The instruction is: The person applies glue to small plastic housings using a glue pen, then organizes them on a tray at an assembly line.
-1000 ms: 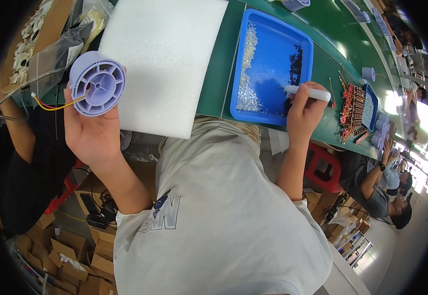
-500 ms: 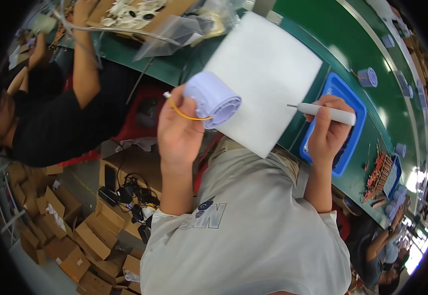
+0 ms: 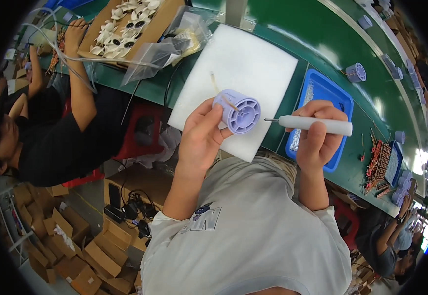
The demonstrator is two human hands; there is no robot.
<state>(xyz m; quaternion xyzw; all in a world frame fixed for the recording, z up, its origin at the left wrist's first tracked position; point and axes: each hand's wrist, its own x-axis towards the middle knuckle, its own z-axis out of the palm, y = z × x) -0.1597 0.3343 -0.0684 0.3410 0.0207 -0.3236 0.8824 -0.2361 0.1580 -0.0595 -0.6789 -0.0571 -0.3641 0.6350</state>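
Note:
Between the fingers and thumb of my left hand point(image 3: 201, 130) is a lavender plastic cylindrical housing point(image 3: 244, 117). Its ribbed round end faces right, and a thin yellowish wire trails off its far side. My right hand point(image 3: 318, 132) grips a white electric screwdriver point(image 3: 317, 125). The metal bit points left toward the housing's end, with a small gap between them. Below the housing lies a white foam sheet point(image 3: 253, 54). Under my right hand is a blue tray point(image 3: 347, 105) with small shiny parts along one side and dark small pieces.
On the green bench, a cardboard box point(image 3: 171, 11) of white fan-like parts stands at far left beside plastic bags point(image 3: 151, 58). Another lavender housing point(image 3: 356, 73) sits far right, near bundled wires point(image 3: 378, 164). A co-worker point(image 3: 52, 142) sits at left. Cartons point(image 3: 103, 253) cover the floor lower left.
My left hand has turned the housing so its ribbed end shows, and moved it rightward and nearer. My right hand has brought the screwdriver left, closer to the housing.

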